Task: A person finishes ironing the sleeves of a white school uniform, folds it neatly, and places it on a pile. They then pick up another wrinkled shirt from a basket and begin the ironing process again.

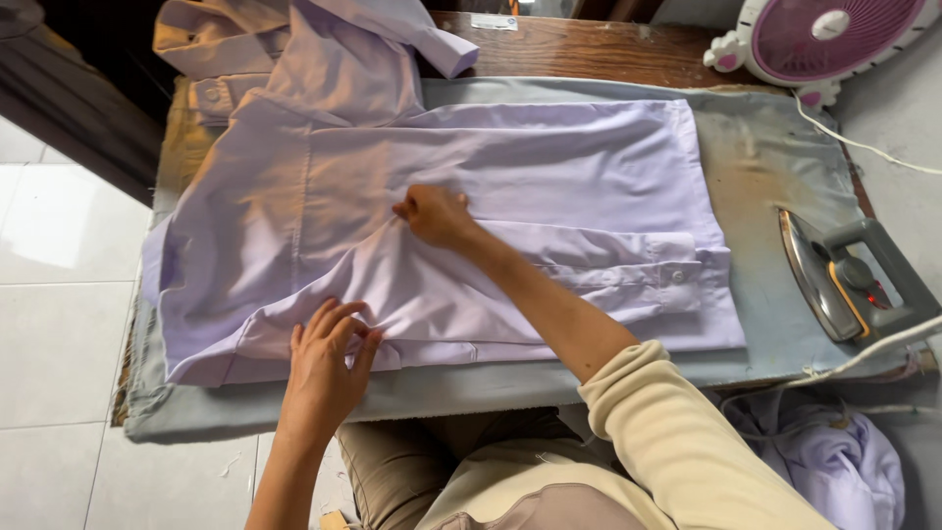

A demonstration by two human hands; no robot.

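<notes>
A pale lilac cotton shirt (pixel 471 196) lies spread flat across a grey padded ironing cloth (pixel 765 167) that covers a brown wooden table (pixel 589 44), its collar toward the far left and one buttoned cuff (pixel 677 275) lying toward the right. The person's right hand (pixel 432 214) rests near the middle of the shirt, fingers curled closed and pinching a fold of the fabric where the sleeve meets the body. The left hand (pixel 329 358) sits at the near edge of the shirt, fingers bent and loosely closed around the sleeve's lower fold. The right arm wears a cream long sleeve (pixel 677 442) pushed up the forearm. A grey electric iron (pixel 849 280) stands tipped on its side at the right end of the cloth, well apart from both hands. A pink and white table fan (pixel 824 34) sits at the far right corner. Another crumpled lilac garment (pixel 834 456) lies below the iron, beside the person's knee.
</notes>
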